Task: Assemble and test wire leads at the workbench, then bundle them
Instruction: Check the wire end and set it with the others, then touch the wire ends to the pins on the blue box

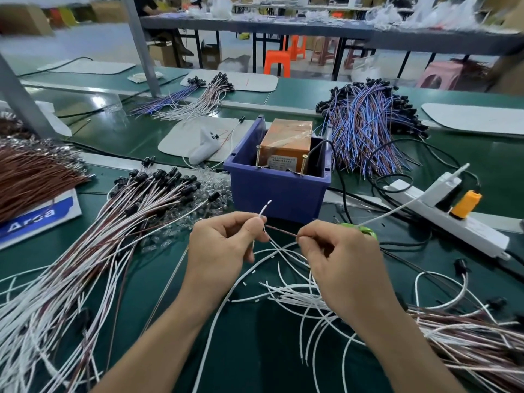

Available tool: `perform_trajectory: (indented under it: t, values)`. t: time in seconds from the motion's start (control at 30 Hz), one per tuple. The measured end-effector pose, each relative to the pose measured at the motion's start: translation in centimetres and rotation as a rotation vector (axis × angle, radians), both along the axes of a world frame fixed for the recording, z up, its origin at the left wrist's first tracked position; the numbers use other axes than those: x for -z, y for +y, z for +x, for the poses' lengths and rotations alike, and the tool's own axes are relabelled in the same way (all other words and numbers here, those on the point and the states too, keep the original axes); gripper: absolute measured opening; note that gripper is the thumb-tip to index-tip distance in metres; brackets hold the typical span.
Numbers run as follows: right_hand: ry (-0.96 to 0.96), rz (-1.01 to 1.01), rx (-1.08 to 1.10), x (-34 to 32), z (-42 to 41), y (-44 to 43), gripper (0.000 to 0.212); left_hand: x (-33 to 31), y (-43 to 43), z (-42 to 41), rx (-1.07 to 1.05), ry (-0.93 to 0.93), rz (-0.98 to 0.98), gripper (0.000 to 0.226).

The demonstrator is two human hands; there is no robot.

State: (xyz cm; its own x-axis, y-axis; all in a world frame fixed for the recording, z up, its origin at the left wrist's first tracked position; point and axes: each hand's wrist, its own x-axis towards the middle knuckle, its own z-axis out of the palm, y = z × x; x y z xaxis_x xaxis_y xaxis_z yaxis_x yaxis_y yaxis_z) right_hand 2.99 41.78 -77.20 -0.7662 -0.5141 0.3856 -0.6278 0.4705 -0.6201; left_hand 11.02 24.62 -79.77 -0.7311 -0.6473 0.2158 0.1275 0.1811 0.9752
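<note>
Pinching with both hands, the person has the left hand [224,245] closed thumb to forefinger on a white wire [265,208], whose tip sticks up toward the far side. The right hand [340,256] has its fingertips [304,236] closed on the end of a thin brown wire [280,231] that spans the short gap between the hands. The other fingers of each hand are curled in loosely. This looks like the assembly step, joining or pairing a brown wire with a white one, with testing and bundling of this lead not yet done. Whether the two wires already meet at the left fingertips cannot be told. Just near of the hands, loose white wires [283,290] lie crossed on the green bench [255,350]. A wide fan of black-capped leads [127,222] spreads to the left, and a power strip [442,219] lies to the right. Just beyond the hands stands a blue bin [278,191] holding an orange box [286,140], likely the tester. The next move probably calls for lining up both ends and holding them firmly so neither slips from the pinch.
</note>
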Motion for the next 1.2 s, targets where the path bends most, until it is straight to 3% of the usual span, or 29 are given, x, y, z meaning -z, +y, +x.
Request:
perform_trajectory:
  t: [0.23,0.5,0.8,1.03,1.1,1.2]
  values:
    - [0.080,-0.111,0.059,0.7,0.3,0.1,0.006,0.0,0.6,0.2,0.075,-0.069,-0.023,0.013]
    - [-0.028,-0.134,0.004,1.4,1.3,-0.6,0.017,-0.3,1.2,0.3,0.055,-0.078,0.003,0.008]
    - [-0.040,-0.182,0.075,0.4,-0.2,0.2,0.018,-0.5,0.9,0.4,-0.017,0.030,0.038,0.007]
    - [-0.052,-0.082,0.131,-3.5,-4.0,0.1,0.024,-3.3,-1.4,-0.4,-0.389,-0.140,-0.338,0.006]
    - [-0.016,-0.036,0.129,-4.8,-4.7,-0.2,0.025,-4.7,-2.1,-0.8,-0.421,-0.237,-0.451,0.016]
    - [0.025,0.006,0.130,-6.2,-5.6,-0.3,0.025,-5.5,-3.6,-1.4,-0.393,-0.342,-0.461,0.021]
